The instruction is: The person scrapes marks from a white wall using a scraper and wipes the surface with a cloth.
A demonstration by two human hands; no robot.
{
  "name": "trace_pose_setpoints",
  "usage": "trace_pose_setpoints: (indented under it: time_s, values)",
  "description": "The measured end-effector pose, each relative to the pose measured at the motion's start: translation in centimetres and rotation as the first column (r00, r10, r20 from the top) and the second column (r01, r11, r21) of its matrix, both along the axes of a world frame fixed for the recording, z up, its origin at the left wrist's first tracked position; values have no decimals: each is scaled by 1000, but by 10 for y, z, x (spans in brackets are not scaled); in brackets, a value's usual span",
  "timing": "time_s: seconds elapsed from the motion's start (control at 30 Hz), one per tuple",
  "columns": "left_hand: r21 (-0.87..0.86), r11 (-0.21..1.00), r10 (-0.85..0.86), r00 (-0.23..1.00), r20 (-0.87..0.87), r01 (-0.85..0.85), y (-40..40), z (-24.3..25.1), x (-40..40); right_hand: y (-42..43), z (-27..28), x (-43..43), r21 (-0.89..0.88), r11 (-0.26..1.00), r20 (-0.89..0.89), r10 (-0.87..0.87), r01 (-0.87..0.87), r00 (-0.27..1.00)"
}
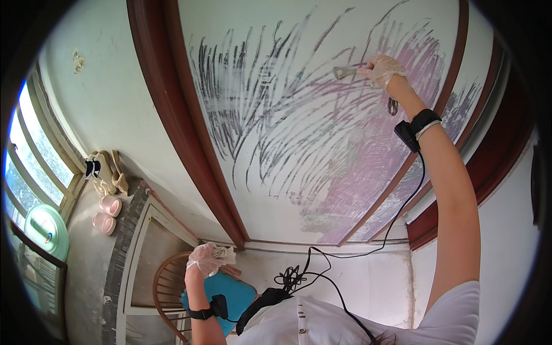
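My right hand (385, 72), in a clear plastic glove, grips a flat scraper (345, 72) with its blade against a white door panel (276, 215). Dark grey strokes spread over the panel's left and middle, and pinkish-purple marks cover its right side. Below the right wrist a small dark loop hangs near the panel. My left hand (206, 258), also gloved, is closed around a crumpled whitish cloth (226, 255), low at the left, above a wooden chair with a blue seat (233, 291).
A black cable (358, 256) runs from the right wristband to a tangle by my waist. Dark red wooden frame strips (189, 112) border the panel. At the left, shoes (101, 172), pink slippers (110, 206) and a green plastic lid or basin (46, 230) lie on a ledge by a barred window.
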State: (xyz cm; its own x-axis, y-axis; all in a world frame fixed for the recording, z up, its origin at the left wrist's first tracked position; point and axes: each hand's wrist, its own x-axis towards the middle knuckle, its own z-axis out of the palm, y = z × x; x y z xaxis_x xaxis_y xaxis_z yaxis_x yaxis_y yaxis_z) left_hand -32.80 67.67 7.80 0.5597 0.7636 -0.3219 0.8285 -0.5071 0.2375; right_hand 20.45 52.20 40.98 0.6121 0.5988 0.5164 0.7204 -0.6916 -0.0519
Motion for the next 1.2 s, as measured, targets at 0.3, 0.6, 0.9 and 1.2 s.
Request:
trace_pose_setpoints:
  time_s: [0.3, 0.6, 0.9, 1.2]
  values:
    - [25, 999, -46, 998, -32, 46, 10, 11, 22, 21, -15, 1, 8, 999, 7, 50, -50, 999]
    - [25, 990, -136, 989, -66, 138, 29, -28, 28, 81, -63, -58, -160, 977, -97, 129, -144, 987]
    - [-63, 997, -47, 996, -73, 42, 16, -14, 14, 11, 30, 17, -4, 995, 58, 96, -96, 994]
    - [-83, 995, -59, 995, -85, 52, 13, -27, -4, 118, -62, -85, -256, 964, 45, 79, -65, 996]
